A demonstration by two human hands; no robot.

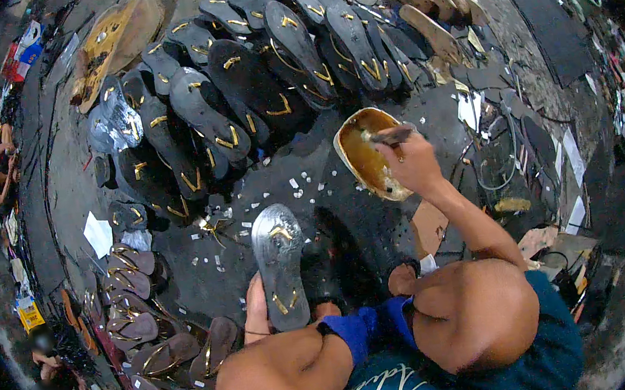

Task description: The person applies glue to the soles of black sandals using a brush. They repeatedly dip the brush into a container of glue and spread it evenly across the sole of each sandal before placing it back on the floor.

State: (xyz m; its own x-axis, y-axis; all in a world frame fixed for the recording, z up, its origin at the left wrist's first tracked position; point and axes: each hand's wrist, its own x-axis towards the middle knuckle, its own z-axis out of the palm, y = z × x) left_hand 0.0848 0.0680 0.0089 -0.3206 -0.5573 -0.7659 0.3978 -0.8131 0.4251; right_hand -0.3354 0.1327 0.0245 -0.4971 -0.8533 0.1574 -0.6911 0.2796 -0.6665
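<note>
On a dark floor crowded with sandal soles, the left hand (255, 309) grips a glue-shiny sole (279, 264) while the right hand (410, 162) pinches a brush (392, 136) over the glue bowl (366, 152), which might drip

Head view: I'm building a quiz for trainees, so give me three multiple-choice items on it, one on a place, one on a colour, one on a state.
1. Where is the bowl?
A. under the right hand
B. on the knee
C. on the sandal pile

2. What colour are the straps on the sandal by the left hand?
A. red
B. gold
C. white

3. What is the right hand doing?
A. lying flat
B. gripping a brush
C. hanging empty

A: the hand is over its rim.
B: the straps glint gold.
B: its fingers close on the handle.
</note>
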